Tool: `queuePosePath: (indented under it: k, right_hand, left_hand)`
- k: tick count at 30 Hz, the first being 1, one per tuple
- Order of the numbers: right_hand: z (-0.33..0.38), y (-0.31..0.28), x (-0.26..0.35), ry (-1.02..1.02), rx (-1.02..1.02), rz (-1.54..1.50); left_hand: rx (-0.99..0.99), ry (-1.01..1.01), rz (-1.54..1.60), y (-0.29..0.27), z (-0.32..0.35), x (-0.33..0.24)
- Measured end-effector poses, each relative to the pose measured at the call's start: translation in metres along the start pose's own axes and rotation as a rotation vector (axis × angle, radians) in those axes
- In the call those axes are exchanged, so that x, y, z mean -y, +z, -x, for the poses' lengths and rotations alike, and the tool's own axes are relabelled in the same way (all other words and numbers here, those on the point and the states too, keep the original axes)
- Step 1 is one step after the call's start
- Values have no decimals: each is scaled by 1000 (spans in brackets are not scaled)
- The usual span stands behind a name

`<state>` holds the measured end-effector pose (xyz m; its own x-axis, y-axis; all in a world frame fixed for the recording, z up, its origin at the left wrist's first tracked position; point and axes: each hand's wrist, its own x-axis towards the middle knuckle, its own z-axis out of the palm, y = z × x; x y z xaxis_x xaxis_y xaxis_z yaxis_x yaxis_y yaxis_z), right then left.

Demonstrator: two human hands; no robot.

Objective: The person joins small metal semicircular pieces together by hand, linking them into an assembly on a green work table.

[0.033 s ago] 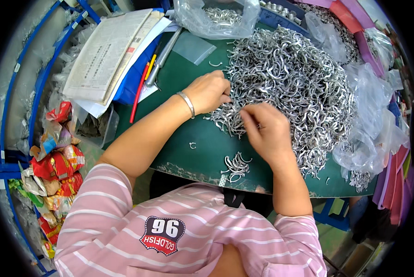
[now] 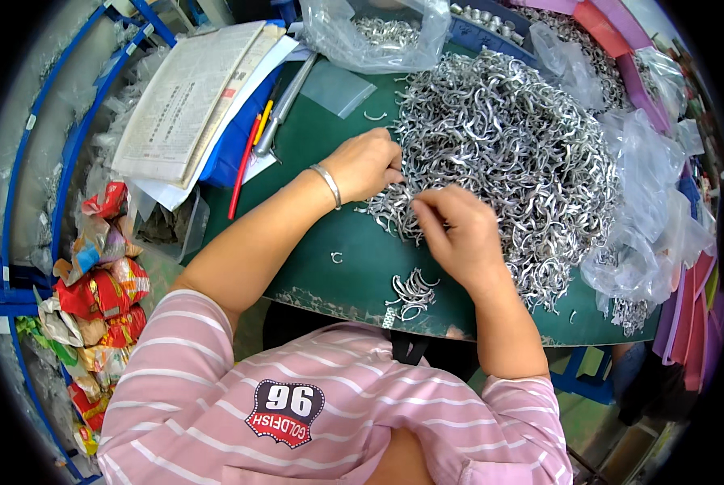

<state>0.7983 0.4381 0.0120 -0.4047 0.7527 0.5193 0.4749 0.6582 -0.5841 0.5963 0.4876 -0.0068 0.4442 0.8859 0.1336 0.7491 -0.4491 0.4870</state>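
A large heap of curved silvery metal pieces (image 2: 507, 129) covers the middle and right of the green table. At the heap's left edge is my left hand (image 2: 366, 166), its fingers curled down among the pieces. My right hand (image 2: 463, 230) is at the near-left side of the heap, with thumb and forefinger drawn together. What either hand pinches is too small or hidden to make out. A small cluster of similar curved pieces (image 2: 413, 293) lies by the near table edge. Single pieces lie apart: a small curl (image 2: 336, 258) and a thin arc (image 2: 376, 116).
Papers (image 2: 188, 97), a red pen (image 2: 244, 166) and a grey-handled tool (image 2: 284, 105) lie at the left. Clear plastic bags (image 2: 641, 194) flank the heap at the right. A bag of pieces (image 2: 378, 40) and a blue bin (image 2: 491, 32) stand behind. Colourful wrappers (image 2: 107, 291) hang at lower left.
My right hand has shifted slightly left, toward my left hand. My left hand stays at the heap's edge.
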Motion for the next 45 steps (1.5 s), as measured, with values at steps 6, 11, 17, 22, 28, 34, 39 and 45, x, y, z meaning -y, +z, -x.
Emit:
queuePosePath:
  k: [6, 11, 17, 22, 28, 34, 39, 45]
  right_hand:
    - [-1, 5, -9, 34, -89, -134]
    - [2, 8, -10, 64, -66, -207]
    - [1, 9, -8, -126, -35, -265]
    - [3, 10, -7, -131, -18, -348]
    - [3, 9, -5, -190, -38, -259]
    - [9, 12, 0, 54, -20, -458]
    - [10, 14, 2, 81, -20, -531]
    - [10, 13, 1, 79, -38, -453]
  left_hand:
    - [-187, -159, 153, 4, 9, -17]
    - [-387, -501, 954, 9, 43, -37]
    - [-403, -520, 1518, 2, 69, -61]
    - [-368, -370, 1606, -3, 79, -72]
    - [-382, -269, 1306, 1, 81, -71]
    - [-546, -150, 1018, 9, 84, -70]
    - [-591, -119, 948, 9, 88, -72]
    - [-681, -326, 250, -40, 102, -34]
